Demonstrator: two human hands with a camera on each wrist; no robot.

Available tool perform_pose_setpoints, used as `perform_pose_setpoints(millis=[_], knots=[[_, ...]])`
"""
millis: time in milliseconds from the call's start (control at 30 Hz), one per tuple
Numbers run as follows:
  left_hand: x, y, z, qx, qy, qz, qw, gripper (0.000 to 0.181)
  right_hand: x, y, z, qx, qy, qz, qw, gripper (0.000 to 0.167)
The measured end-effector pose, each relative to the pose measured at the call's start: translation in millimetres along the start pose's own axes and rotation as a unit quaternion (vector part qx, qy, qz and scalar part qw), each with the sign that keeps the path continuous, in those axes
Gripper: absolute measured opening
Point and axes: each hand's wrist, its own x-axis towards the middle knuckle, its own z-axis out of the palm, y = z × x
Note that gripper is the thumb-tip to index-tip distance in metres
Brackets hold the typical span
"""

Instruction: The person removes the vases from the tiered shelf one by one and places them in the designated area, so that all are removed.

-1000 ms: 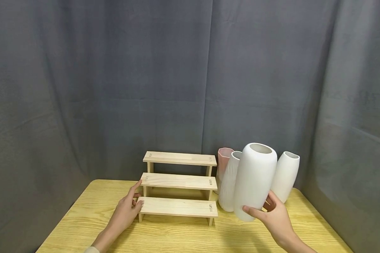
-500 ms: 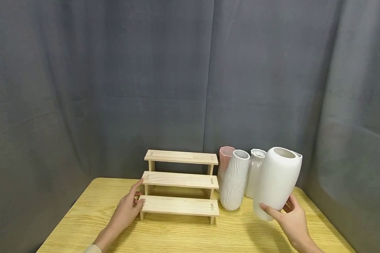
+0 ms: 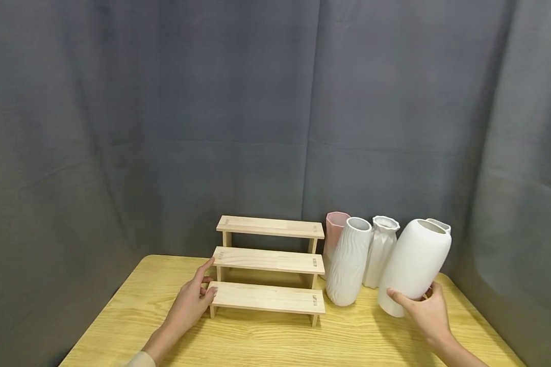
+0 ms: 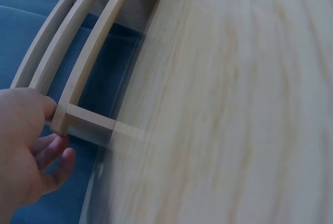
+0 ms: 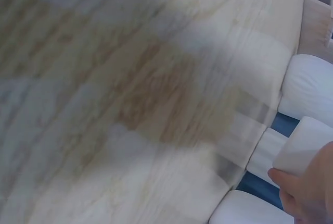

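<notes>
A smooth white vase leans to the right in the head view, its lower part gripped by my right hand. The right wrist view shows that vase with the thumb and fingers around it. My left hand holds the left end of a three-tier wooden display stand. Its thumb lies on the lowest board and its index finger touches the middle board's end. In the left wrist view the thumb and curled fingers pinch the board's corner.
A white wavy-ribbed vase stands right of the stand, with a pink vase behind it. A pleated white vase stands beside them. Another white vase is mostly hidden behind the held one. Grey curtains surround the wooden table.
My right hand has carried the smooth white vase rightward, tilting it further and uncovering the ribbed and pleated vases. My left hand stays at the stand. The head view has shifted slightly.
</notes>
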Motion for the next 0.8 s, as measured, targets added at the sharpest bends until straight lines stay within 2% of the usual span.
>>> perform_pose_setpoints(millis=[167, 500, 800], knots=[[0.2, -0.1, 0.3, 0.005, 0.004, 0.005, 1.0000, 0.078, 5.9, 6, 7, -0.013, -0.009, 0.011, 0.9998, 0.111], [-1.3, -0.1, -0.4, 0.000, 0.003, 0.000, 1.0000, 0.077, 7.2, 15, 20, -0.017, -0.014, 0.014, 0.9997, 0.113], [-1.2, -0.6, 0.2, 0.009, 0.013, 0.009, 0.9998, 0.077, 13.6, 19, 26, -0.030, -0.018, 0.025, 0.9991, 0.116]])
